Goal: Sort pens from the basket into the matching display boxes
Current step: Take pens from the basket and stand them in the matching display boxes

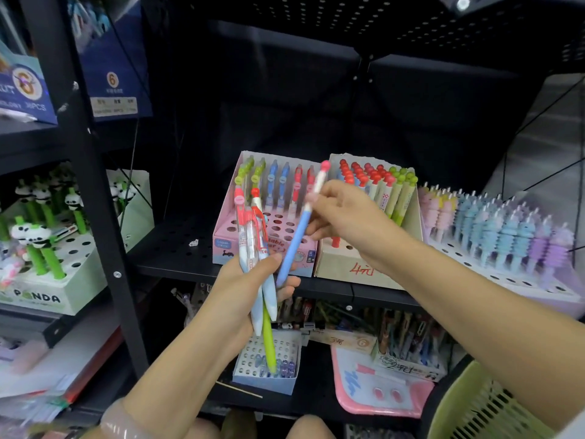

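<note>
Closest to the camera, left hand [243, 289] grips a bunch of pens [253, 248] while right hand [340, 213] pinches one blue pen [296, 245] before the pink display box [223, 236], green basket [474, 407] at lower right.

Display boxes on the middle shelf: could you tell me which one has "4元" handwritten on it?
The beige display box, second from left, holding red- and green-topped pens; its neighbours lack red handwriting.
</note>
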Demonstrator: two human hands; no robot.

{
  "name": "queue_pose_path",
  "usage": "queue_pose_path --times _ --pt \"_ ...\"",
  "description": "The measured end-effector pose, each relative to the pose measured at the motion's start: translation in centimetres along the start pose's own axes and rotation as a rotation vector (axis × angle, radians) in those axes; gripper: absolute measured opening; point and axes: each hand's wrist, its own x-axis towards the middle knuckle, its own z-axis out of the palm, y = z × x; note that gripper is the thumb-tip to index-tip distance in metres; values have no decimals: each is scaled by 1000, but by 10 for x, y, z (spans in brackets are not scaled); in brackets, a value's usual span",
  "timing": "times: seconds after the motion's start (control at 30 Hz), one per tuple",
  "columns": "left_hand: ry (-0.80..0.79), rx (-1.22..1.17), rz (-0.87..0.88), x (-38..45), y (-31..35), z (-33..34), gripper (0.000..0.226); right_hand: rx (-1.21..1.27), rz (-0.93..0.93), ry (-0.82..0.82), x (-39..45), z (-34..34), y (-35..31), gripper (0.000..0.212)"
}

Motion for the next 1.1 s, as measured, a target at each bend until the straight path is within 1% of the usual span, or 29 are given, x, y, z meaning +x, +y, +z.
queue_pose_path --times 0.1,0.17,0.2,0.27,0.37,0.43,0.53,0.6,0.7,0.73,0.77,0.83,0.87,0.9,0.93,1.0,1.03,1.07,1.1 --pt "-2 34 -19 1 -8 5 14 4 -108 328 -1 -32 0 18" --pt "3 70 -29 2 -13 8 15 -149 -206 523 -1 -56 4 17" --pt "6 85 -32 3 -15 10 14 -255 -244 584 0 -66 8 16" --pt "2 99 -31 4 -18 15 14 -440 -265 611 1 -77 18 12" --pt "-11 108 -32 4 -20 21 13 -593 -230 508 4 -77 34 10" --pt "-17 117 -35 3 -21 23 17 -655 -213 470 8 -74 40 8" --pt "-19 122 -36 1 -21 24 28 -626 -201 439 11 -75 42 5" --pt "-22 129 -40 0 -20 25 28 -677 -172 371 11 -72 46 9" --pt "-39 127 -41 -3 -20 26 35 -803 -83 246 7 -66 60 15" --pt "-44 125 -43 -3 -20 27 34 -823 -65 242 6 -65 63 16" --pt "-49 123 -44 -4 -20 27 32 -817 -66 285 4 -65 63 17" --pt "-54 122 -43 -5 -20 28 25 -719 -142 443 -2 -64 58 16" --pt "-55 121 -42 -4 -20 29 22 -644 -177 476 -6 -61 53 16" --pt "-59 118 -43 -4 -21 30 20 -550 -177 437 -10 -56 48 17" --pt "-67 114 -45 -4 -22 32 19 -440 -141 333 -15 -50 42 18" --pt "-94 106 -50 -5 -25 37 18 -237 -8 67 -22 -37 34 21" --pt "-107 101 -54 -5 -27 39 18 -168 38 -23 -25 -33 33 22" --pt "-115 94 -55 -5 -28 41 17 -125 54 -65 -27 -31 33 23" --pt "-118 83 -55 -6 -28 42 16 -98 49 -62 -28 -29 33 24"
